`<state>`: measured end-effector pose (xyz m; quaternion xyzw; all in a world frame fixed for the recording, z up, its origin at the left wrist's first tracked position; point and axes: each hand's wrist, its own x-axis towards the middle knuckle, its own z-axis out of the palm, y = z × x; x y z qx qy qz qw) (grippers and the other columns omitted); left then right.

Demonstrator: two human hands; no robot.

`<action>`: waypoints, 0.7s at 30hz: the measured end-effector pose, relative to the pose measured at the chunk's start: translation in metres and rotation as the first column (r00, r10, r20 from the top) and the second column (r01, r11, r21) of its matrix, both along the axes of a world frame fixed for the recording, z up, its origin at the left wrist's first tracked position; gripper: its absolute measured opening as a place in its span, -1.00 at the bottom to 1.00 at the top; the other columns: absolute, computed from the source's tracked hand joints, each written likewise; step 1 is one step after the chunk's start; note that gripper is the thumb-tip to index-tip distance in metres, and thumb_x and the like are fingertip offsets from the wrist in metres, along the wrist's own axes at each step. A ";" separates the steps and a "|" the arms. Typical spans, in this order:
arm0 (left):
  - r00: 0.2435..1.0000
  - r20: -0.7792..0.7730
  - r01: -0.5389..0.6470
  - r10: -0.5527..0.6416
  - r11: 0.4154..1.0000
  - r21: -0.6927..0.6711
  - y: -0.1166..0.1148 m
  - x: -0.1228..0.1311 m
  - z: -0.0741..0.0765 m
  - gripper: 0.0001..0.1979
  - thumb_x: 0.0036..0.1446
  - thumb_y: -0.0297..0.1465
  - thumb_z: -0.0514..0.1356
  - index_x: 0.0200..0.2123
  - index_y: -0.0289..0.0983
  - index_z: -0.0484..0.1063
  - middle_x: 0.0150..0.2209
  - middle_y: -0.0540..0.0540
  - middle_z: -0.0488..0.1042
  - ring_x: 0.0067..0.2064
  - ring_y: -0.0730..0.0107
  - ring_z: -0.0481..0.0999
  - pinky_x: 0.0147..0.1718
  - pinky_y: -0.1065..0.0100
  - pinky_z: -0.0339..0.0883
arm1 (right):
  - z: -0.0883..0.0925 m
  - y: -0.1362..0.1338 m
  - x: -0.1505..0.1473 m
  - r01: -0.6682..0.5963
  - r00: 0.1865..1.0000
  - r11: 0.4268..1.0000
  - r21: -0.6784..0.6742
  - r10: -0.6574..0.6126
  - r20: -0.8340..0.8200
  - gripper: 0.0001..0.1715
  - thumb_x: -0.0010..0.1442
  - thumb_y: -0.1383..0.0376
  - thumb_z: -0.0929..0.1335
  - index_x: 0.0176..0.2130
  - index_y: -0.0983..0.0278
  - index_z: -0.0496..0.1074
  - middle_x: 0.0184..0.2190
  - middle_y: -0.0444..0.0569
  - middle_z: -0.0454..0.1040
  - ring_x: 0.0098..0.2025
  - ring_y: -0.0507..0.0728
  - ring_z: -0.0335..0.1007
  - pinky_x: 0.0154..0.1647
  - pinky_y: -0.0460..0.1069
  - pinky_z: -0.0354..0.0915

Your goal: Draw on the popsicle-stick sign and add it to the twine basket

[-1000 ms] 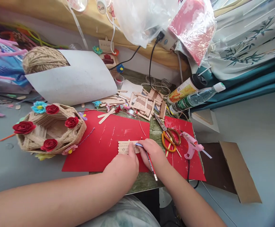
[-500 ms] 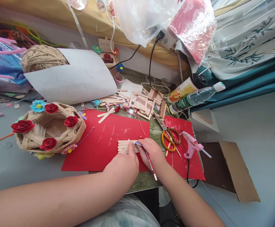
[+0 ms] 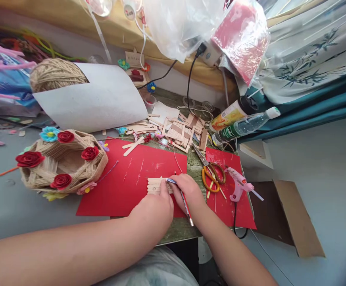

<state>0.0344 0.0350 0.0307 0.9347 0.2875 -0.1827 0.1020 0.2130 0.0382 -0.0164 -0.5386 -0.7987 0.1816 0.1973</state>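
A small panel of wooden craft sticks [image 3: 156, 184] lies on a red paper sheet [image 3: 131, 178]. My left hand [image 3: 155, 210] is curled with its fingers pressing on the near edge of the panel. My right hand [image 3: 187, 192] grips a thin pencil [image 3: 181, 198], its tip touching the panel's right part. Faint pencil marks show on the sticks.
A twine basket with paper roses [image 3: 61, 161] sits left. Orange scissors [image 3: 210, 172] and a pink glue gun [image 3: 239, 183] lie right of my hands. A pile of craft sticks [image 3: 179, 133], two bottles [image 3: 238, 123], a twine ball [image 3: 55, 73] and white card [image 3: 98, 97] stand behind.
The pencil tip has shifted slightly left across the stick panel. Both hands otherwise stay in place; the view has shifted a little.
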 end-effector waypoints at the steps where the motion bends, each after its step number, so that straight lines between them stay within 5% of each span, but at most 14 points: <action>1: 1.000 -0.002 0.003 -0.003 1.000 0.003 0.000 0.000 0.000 -0.29 0.09 -0.49 0.19 0.34 -0.52 0.24 0.31 -0.77 0.09 -0.51 0.20 0.62 -0.64 0.30 0.45 | 0.000 0.001 0.001 0.000 1.000 1.000 -0.014 0.000 0.002 -0.85 0.41 0.36 0.28 -0.13 0.24 0.47 -0.32 0.01 0.48 -0.26 0.18 0.38 -0.13 0.06 0.35; 21: 1.000 -0.010 -0.002 0.002 1.000 0.018 -0.002 0.000 -0.001 -0.32 0.10 -0.47 0.20 0.31 -0.52 0.29 0.31 -0.78 0.09 -0.51 0.19 0.61 -0.65 0.29 0.43 | 0.003 0.005 0.004 -0.077 0.994 0.997 -0.028 0.078 0.073 -0.82 0.43 0.34 0.27 -0.12 0.25 0.47 -0.33 0.04 0.47 -0.27 0.19 0.37 -0.15 0.08 0.36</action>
